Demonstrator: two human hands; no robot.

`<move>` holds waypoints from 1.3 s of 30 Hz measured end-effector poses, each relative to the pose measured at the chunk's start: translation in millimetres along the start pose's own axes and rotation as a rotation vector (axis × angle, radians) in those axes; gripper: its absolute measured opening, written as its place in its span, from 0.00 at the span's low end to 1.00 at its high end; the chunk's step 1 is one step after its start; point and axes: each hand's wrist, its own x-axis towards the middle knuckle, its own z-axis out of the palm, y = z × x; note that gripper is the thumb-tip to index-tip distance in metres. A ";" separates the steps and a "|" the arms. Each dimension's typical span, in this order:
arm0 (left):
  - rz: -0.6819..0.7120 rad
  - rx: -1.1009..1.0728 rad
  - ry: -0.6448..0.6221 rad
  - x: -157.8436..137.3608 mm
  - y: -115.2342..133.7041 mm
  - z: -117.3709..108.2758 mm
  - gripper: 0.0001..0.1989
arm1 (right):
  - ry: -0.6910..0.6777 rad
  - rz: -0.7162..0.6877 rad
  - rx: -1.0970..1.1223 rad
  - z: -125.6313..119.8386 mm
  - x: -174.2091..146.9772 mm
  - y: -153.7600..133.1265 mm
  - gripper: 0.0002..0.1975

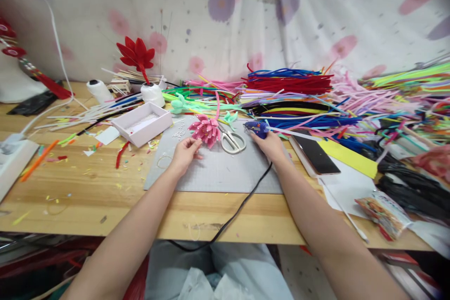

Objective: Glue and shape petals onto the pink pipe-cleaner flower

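A pink pipe-cleaner flower (210,132) lies on a grey cutting mat (225,176), its stem pointing away from me. My left hand (186,153) is at the flower's lower left edge, thumb and forefinger pinched together. Whether a petal or something tiny is between them, I cannot make out. In my right hand (270,144) is a blue hot glue gun (259,127), nozzle toward the left, with a pale glue stick out of its back. Silver-grey scissors (233,142) lie between flower and glue gun. Small white beads (179,131) are scattered left of the flower.
A white box (142,124) with beads stands at the left. Bundles of coloured pipe cleaners (288,82) line the back. A red flower (137,55) rises from a white spool. A phone (314,153) lies right. The black cord (242,204) crosses the table's front edge.
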 end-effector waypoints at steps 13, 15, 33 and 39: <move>-0.056 0.030 -0.037 4.6 1.8 9.0 0.16 | -0.324 -0.263 -0.200 -52.6 -35.4 -25.7 0.17; -0.092 0.022 -0.031 4.3 3.0 14.7 0.15 | -0.402 -0.378 0.041 -33.2 -36.6 -40.7 0.13; 0.063 0.250 0.181 9.5 -10.6 35.3 0.09 | -0.469 -0.183 0.624 44.5 -29.3 -78.2 0.07; 0.121 0.253 0.183 9.9 -16.0 32.8 0.09 | -0.454 -0.214 0.654 50.8 -29.7 -76.3 0.09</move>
